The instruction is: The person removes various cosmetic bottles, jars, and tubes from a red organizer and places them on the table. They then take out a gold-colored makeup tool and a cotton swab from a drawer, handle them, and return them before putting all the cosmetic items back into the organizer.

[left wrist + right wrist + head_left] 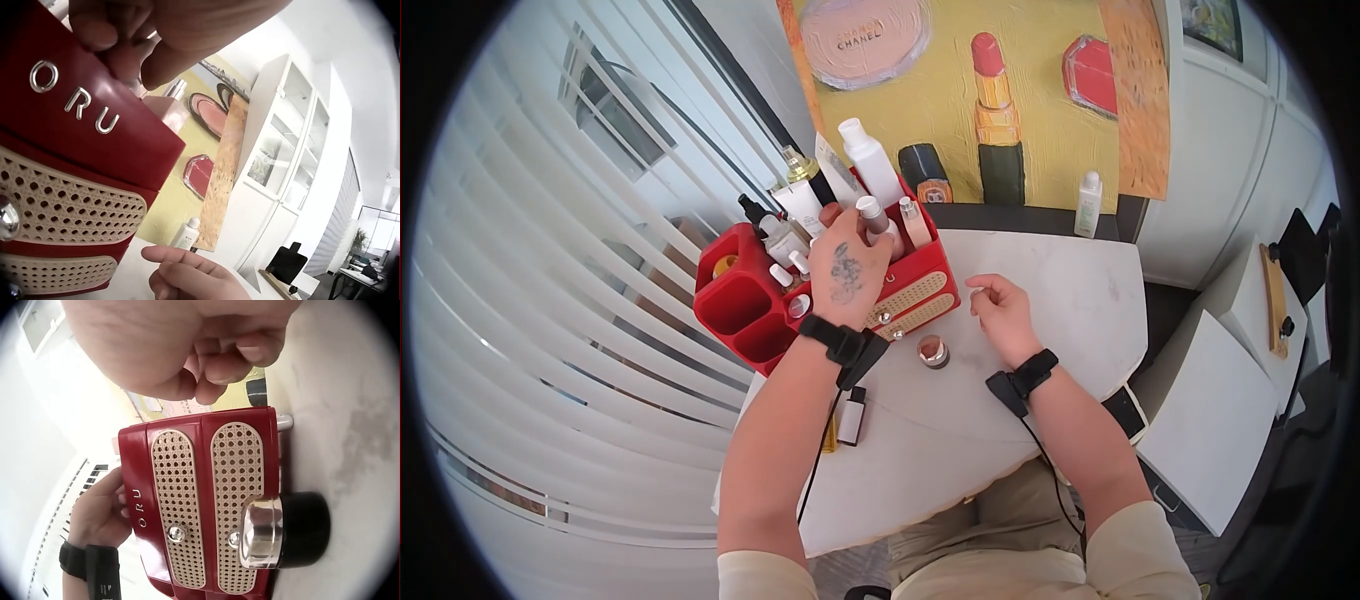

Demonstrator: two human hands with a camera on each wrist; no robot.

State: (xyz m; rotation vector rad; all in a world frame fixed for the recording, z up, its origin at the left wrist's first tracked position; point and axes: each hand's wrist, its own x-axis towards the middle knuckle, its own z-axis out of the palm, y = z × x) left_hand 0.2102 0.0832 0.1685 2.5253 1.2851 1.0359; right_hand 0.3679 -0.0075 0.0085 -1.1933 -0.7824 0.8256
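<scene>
Reaching into the top of the red organizer [923,260], my left hand [847,268] has its fingers bent down among the bottles, right by one with a silver cap [868,207]; whether they grasp it I cannot tell, since my knuckles hide the fingertips from my head camera and the organizer's wall blocks my right wrist's. My right hand [1005,318] hangs released to the right of the organizer, fingers loosely curled around nothing. Just in front of the organizer a small jar [934,352] stands on the table [1060,260]; only the right wrist view shows its black lower part beneath the shiny upper one. Both wrist views give the silver letters [76,100] ORU on the organizer's front, mostly covered by my hand from above. My head camera alone catches a dark-capped bottle [852,418] lying nearer me than the organizer, beside my left forearm.
</scene>
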